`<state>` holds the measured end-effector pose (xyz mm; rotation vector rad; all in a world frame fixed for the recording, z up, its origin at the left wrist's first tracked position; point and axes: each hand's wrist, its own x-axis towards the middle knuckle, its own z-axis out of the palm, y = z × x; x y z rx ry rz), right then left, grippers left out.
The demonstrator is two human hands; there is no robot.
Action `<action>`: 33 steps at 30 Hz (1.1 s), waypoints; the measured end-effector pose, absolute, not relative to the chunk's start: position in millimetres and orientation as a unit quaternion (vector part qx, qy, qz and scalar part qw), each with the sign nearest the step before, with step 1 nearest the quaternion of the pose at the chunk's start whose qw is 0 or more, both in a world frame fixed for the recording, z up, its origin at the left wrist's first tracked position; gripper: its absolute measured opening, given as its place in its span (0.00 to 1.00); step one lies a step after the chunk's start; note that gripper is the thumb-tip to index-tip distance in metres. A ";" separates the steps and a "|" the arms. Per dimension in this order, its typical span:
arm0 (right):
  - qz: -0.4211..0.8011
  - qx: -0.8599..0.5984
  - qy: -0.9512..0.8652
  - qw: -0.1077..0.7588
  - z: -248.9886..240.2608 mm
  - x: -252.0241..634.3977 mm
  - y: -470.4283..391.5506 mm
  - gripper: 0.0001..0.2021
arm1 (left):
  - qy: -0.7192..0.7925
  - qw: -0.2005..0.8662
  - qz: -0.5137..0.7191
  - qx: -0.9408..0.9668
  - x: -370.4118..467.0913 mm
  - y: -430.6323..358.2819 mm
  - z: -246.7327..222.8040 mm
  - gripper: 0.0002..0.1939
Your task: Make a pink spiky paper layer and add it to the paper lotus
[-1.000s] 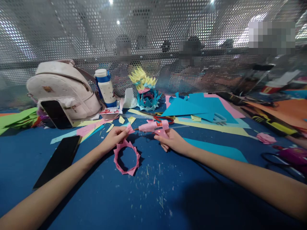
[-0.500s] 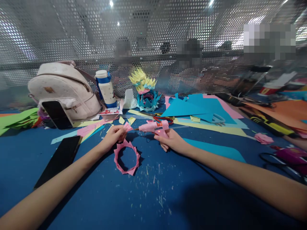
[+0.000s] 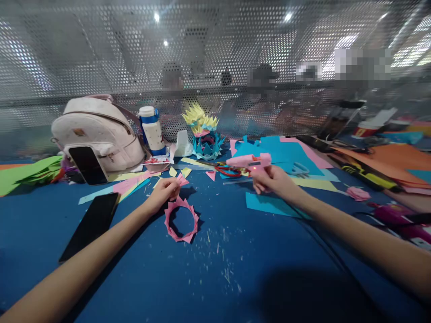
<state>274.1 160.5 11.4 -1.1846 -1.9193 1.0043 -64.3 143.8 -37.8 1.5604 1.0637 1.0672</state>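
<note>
Bottle [image 3: 153, 134] upper left of frame: upright, capped, contents hidden. Left hand [image 3: 164, 192] near centre, fingers pinching pink paper piece [image 3: 182, 180] by paper ring [image 3: 176, 205]; right hand [image 3: 270, 179], right of centre, gripping glue gun [image 3: 249, 161], nozzle leftward.

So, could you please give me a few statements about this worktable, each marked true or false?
1. The right hand holds the pink glue gun. True.
2. The left hand is empty. False: it holds a small pink paper piece.
3. The pink paper ring lies on the blue table. True.
4. The glue gun's tip touches the small pink paper piece. False: they are apart.
5. The bottle stands beside the backpack. True.
6. The propped-up phone leans against the bottle. False: it leans against the backpack.
</note>
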 end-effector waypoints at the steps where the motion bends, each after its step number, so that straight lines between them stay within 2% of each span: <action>1: 0.353 -0.481 -0.736 0.319 15.8 288.9 161.8 0.21 | 0.433 0.468 0.435 0.636 -64.4 143.6 -38.0 0.20; 5: 0.264 -0.587 -0.722 0.253 18.2 345.5 166.4 0.22 | 0.429 0.469 0.437 0.636 -64.8 143.1 -38.5 0.20; 10: 0.304 -0.614 -0.693 0.222 -1.0 392.0 166.7 0.26 | 0.433 0.463 0.440 0.636 -63.9 142.3 -37.7 0.20; 16: 0.295 -0.619 -0.681 0.255 -16.5 404.5 159.3 0.21 | 0.444 0.450 0.432 0.644 -63.5 142.4 -36.9 0.19; 20: 0.229 -0.654 -0.675 0.253 -12.7 399.4 150.4 0.18 | 0.447 0.438 0.423 0.655 -63.4 141.9 -36.8 0.20; 22: 0.184 -0.664 -0.689 0.225 -4.1 399.2 147.8 0.19 | 0.447 0.432 0.419 0.661 -63.0 141.2 -36.5 0.20; 24: 0.120 -0.662 -0.699 0.243 10.6 399.6 146.1 0.19 | 0.446 0.426 0.414 0.669 -62.8 140.4 -35.2 0.21; 27: -0.028 -0.632 -0.680 0.370 43.6 391.8 141.1 0.22 | 0.440 0.420 0.393 0.690 -64.0 138.8 -28.3 0.24; 29: -0.024 -0.589 -0.687 0.425 70.0 375.0 134.5 0.19 | 0.434 0.414 0.371 0.709 -65.9 137.2 -19.1 0.25; 30: 0.003 -0.565 -0.708 0.423 83.1 362.7 130.7 0.16 | 0.430 0.413 0.360 0.717 -66.9 136.1 -13.2 0.25; 33: 0.052 -0.459 -0.819 0.341 115.1 314.5 123.2 0.13 | 0.421 0.379 0.324 0.758 -69.3 131.1 6.9 0.22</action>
